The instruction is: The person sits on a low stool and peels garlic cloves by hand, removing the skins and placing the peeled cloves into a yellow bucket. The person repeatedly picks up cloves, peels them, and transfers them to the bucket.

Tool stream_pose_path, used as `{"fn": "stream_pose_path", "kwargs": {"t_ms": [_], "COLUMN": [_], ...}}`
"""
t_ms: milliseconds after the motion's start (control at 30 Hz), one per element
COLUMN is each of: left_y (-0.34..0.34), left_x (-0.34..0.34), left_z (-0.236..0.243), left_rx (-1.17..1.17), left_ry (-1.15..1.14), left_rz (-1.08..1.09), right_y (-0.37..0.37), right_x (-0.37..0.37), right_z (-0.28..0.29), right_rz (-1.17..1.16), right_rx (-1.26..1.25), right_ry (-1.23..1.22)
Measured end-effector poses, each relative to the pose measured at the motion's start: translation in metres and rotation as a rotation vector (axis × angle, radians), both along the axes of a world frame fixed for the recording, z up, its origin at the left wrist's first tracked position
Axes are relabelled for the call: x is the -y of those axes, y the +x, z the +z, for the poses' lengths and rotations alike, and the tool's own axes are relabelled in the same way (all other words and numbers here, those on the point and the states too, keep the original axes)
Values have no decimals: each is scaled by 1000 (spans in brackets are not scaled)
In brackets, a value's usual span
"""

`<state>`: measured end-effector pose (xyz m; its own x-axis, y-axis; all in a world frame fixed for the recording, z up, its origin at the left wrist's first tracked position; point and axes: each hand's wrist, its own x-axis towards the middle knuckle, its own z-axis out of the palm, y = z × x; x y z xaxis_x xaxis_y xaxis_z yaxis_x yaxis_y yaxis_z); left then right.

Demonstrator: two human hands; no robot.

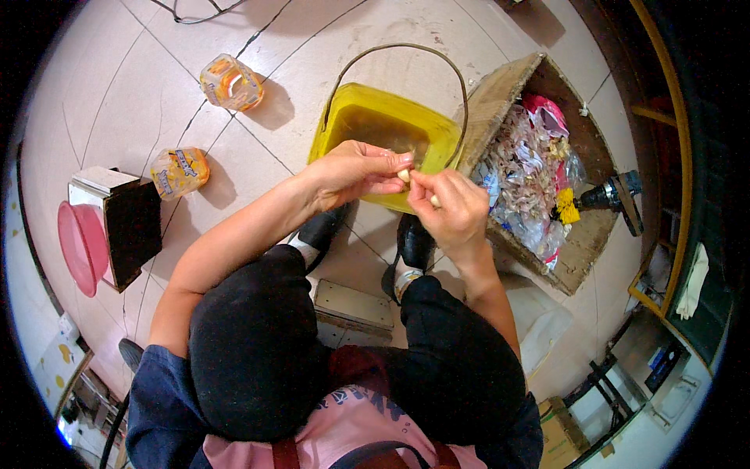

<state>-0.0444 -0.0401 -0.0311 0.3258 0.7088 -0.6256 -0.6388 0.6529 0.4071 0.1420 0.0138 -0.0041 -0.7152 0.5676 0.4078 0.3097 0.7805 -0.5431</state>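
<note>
Above the yellow bucket's near edge, my two hands meet with fingertips almost touching. My left hand [355, 173] pinches a small pale garlic clove [404, 176] between thumb and fingers. My right hand [455, 205] is closed, its thumb and forefinger at that clove, with another pale clove [435, 201] showing at its curled fingers. The yellow bucket [337, 117] holds brownish liquid and has a wire handle [398, 45] raised in an arc. Small details at the fingertips are partly hidden.
At right, a cardboard box [500, 90] holds papery skins [522, 160] and plastic wrappers. A drill [605, 195] with a yellow brush [567, 206] lies over its edge. Two clear orange-labelled jars [232, 83] stand at left, near a pink basin [83, 248]. A low stool [353, 306] is between my legs.
</note>
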Motion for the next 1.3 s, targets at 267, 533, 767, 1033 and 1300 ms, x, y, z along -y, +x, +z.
{"fn": "stream_pose_path", "kwargs": {"t_ms": [267, 533, 767, 1033, 1300], "left_y": [-1, 2, 4, 12, 19], "left_x": [-1, -1, -1, -1, 1], "left_z": [10, 18, 20, 17, 31], "left_rx": [-154, -315, -291, -362, -414], "left_ry": [140, 200, 239, 261, 249], "left_rz": [53, 13, 32, 164, 186], "right_y": [9, 0, 8, 0, -5], "right_x": [-7, 0, -13, 0, 5], "right_z": [18, 17, 13, 18, 18], "right_rz": [-257, -186, -459, -196, -273], "right_rx": [62, -2, 47, -48, -62], "right_ry": [-473, -465, -372, -384, -364]}}
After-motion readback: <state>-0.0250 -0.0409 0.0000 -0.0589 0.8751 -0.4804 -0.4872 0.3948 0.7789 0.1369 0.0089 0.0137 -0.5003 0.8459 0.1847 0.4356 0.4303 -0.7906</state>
